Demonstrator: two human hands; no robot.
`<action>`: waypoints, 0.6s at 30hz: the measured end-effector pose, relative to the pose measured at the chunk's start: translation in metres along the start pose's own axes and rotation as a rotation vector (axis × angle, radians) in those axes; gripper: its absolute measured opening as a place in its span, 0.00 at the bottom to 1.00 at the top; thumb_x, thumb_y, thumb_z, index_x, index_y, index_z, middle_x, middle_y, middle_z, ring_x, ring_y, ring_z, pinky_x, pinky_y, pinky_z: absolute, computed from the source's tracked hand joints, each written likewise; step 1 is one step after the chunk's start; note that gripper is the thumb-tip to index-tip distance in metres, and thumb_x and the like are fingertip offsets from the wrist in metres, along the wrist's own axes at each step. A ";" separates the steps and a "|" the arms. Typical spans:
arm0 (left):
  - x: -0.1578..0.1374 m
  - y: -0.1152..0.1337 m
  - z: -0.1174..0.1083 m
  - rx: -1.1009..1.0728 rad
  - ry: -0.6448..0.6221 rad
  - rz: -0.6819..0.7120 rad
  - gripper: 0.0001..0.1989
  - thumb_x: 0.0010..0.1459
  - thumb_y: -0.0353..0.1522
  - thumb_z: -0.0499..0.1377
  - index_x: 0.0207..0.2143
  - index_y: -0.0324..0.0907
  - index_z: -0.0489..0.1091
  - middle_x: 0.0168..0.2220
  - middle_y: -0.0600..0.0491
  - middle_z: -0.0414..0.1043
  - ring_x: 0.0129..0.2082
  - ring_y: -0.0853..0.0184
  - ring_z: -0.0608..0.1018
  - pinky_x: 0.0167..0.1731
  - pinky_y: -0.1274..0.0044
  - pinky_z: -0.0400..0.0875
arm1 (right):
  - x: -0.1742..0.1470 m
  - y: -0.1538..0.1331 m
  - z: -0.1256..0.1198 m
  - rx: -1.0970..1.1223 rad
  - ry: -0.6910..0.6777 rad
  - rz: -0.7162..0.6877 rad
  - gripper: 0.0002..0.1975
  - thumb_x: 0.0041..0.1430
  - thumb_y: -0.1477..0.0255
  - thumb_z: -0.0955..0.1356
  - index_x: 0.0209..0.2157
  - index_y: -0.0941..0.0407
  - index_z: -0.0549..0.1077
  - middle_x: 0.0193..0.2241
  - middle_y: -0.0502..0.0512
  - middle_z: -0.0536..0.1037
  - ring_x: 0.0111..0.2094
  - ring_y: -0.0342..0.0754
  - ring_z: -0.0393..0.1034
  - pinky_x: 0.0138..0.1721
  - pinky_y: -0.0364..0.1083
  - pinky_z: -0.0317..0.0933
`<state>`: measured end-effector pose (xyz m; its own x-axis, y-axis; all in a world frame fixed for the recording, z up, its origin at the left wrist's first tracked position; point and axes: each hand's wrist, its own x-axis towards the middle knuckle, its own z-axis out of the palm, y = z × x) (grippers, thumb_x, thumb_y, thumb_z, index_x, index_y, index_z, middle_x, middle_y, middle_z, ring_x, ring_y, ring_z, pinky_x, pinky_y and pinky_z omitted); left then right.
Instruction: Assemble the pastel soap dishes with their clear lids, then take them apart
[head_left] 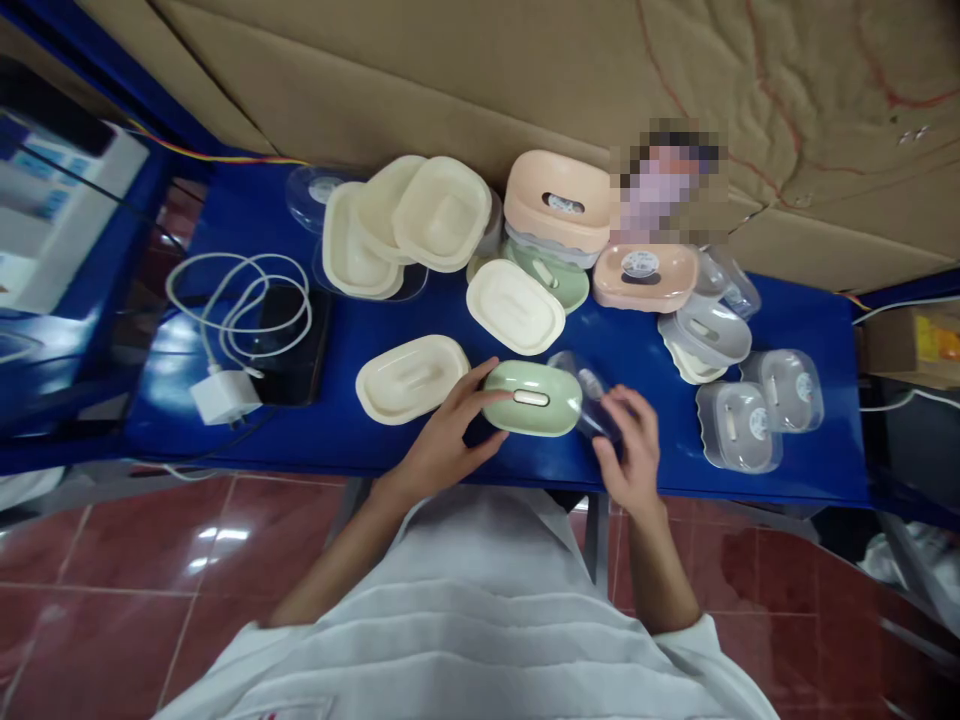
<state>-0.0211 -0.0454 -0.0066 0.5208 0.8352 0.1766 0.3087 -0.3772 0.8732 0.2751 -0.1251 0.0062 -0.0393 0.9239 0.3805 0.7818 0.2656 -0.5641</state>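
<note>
Blue counter (339, 432). Left hand (442, 438) grips green box (551, 420) from its 9 o'clock; right hand (631, 450) holds tilted clear cover (589, 384) at its 3 o'clock. Likely step: two-piece handling; next calls for steady left hold.

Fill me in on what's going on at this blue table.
A person's left hand grips one end of a green container, while the right hand holds a clear plastic cover beside it. The cover is not on the container. A cream tray lies left of the green container, and another cream piece sits just beyond it. Two clear-covered containers stand at the right.
</note>
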 end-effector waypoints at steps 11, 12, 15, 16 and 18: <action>0.001 0.001 -0.004 -0.034 -0.020 -0.021 0.42 0.68 0.31 0.66 0.77 0.53 0.52 0.76 0.45 0.60 0.75 0.52 0.66 0.74 0.56 0.64 | 0.013 -0.018 0.024 -0.067 -0.271 -0.360 0.31 0.73 0.80 0.64 0.74 0.50 0.64 0.68 0.62 0.73 0.77 0.62 0.56 0.76 0.74 0.50; 0.001 0.001 -0.004 -0.030 -0.024 -0.006 0.41 0.68 0.31 0.66 0.77 0.53 0.53 0.76 0.45 0.60 0.75 0.52 0.66 0.74 0.56 0.64 | 0.012 -0.018 0.024 -0.085 -0.268 -0.367 0.31 0.72 0.80 0.64 0.73 0.50 0.65 0.67 0.62 0.74 0.76 0.62 0.56 0.76 0.74 0.50; 0.002 0.000 -0.005 -0.018 -0.046 0.004 0.38 0.68 0.31 0.66 0.76 0.53 0.56 0.76 0.44 0.60 0.75 0.52 0.66 0.73 0.56 0.66 | 0.008 -0.018 0.026 -0.113 -0.260 -0.376 0.31 0.72 0.81 0.64 0.72 0.50 0.67 0.66 0.60 0.76 0.75 0.60 0.59 0.77 0.74 0.47; 0.002 -0.001 -0.005 -0.016 -0.050 -0.001 0.38 0.68 0.32 0.67 0.76 0.53 0.57 0.75 0.44 0.60 0.75 0.52 0.67 0.73 0.56 0.67 | 0.006 -0.017 0.027 -0.115 -0.262 -0.372 0.31 0.72 0.82 0.64 0.72 0.49 0.67 0.66 0.59 0.76 0.75 0.59 0.60 0.77 0.74 0.46; 0.002 -0.001 -0.004 -0.009 -0.051 -0.006 0.38 0.68 0.32 0.67 0.75 0.53 0.57 0.75 0.44 0.61 0.75 0.52 0.67 0.72 0.56 0.67 | 0.006 -0.016 0.027 -0.108 -0.272 -0.357 0.31 0.72 0.81 0.63 0.72 0.47 0.67 0.67 0.58 0.75 0.74 0.58 0.61 0.78 0.73 0.46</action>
<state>-0.0238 -0.0420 -0.0048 0.5590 0.8157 0.1485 0.3046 -0.3686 0.8783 0.2457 -0.1169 -0.0023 -0.4680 0.8225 0.3231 0.7496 0.5631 -0.3479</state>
